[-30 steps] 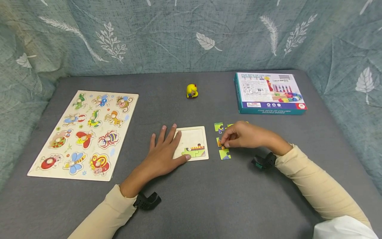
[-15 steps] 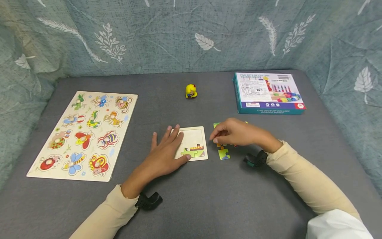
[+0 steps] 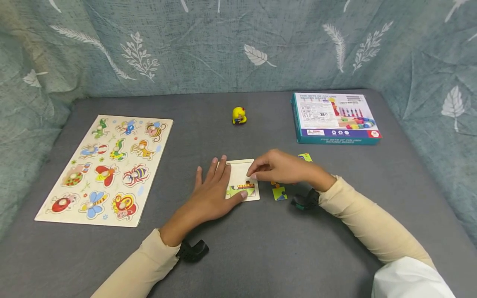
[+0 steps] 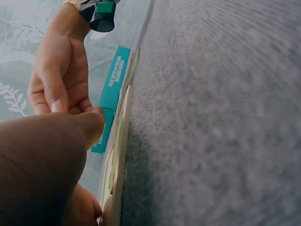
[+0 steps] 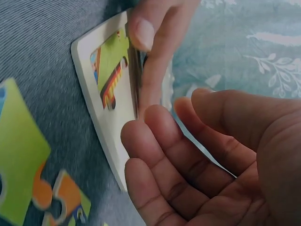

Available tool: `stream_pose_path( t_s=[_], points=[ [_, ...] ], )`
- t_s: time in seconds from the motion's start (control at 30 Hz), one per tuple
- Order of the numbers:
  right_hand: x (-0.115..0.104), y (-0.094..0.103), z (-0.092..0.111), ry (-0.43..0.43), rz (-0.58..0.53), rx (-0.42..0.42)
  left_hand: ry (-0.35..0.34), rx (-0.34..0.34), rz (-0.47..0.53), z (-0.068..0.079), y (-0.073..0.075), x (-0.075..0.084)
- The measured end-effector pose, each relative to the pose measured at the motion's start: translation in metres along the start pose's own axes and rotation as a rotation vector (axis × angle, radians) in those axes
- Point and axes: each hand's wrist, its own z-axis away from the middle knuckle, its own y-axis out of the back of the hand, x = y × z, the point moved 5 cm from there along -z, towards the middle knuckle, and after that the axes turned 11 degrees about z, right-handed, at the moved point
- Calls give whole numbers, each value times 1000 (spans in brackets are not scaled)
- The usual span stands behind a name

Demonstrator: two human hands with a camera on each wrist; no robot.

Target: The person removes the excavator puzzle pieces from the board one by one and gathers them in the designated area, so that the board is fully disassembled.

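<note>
My left hand (image 3: pixel 210 194) lies with straight fingers across the left side of a small wooden puzzle board (image 3: pixel 240 167), its thumb near the lower edge. Joined pieces (image 3: pixel 240 190) with green ground and a striped caterpillar-like figure fill the board's lower part. Over the board's right side is my right hand (image 3: pixel 279 167), fingers curled and thumb close to the index finger. In the right wrist view the right hand (image 5: pixel 197 174) hides its index fingertip; I cannot tell whether it pinches a piece. Beside the board lie loose puzzle pieces (image 3: pixel 279 193), partly hidden under the right hand.
A large knob puzzle (image 3: pixel 108 165) with insect figures lies at the left. At the back stands a small yellow toy (image 3: pixel 239 116). A teal-edged bead game box (image 3: pixel 335 118) lies at the back right. Another loose piece (image 3: pixel 305 157) shows behind the right wrist.
My right hand has moved left from the loose pieces to over the board's right side. The left hand has shifted slightly right on the board.
</note>
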Motion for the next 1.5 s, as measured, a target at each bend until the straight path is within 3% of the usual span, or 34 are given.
stream_pose_path(
  t_s=[0.27,0.5,1.07,1.5],
  points=[
    [-2,-13,-13,34,-24,-4,34,-25,-8,-1,-7,-1],
    [-5,-15,-21,32,-62,-21,43,11,-26,-1,-6,-1],
    [-5,-20,-26,45,-120,-33,28,71,-11,-1,-7,-2],
    [-10,-20,-31,57,-148,-32,41,59,-14,-3,-7,-2]
  ],
)
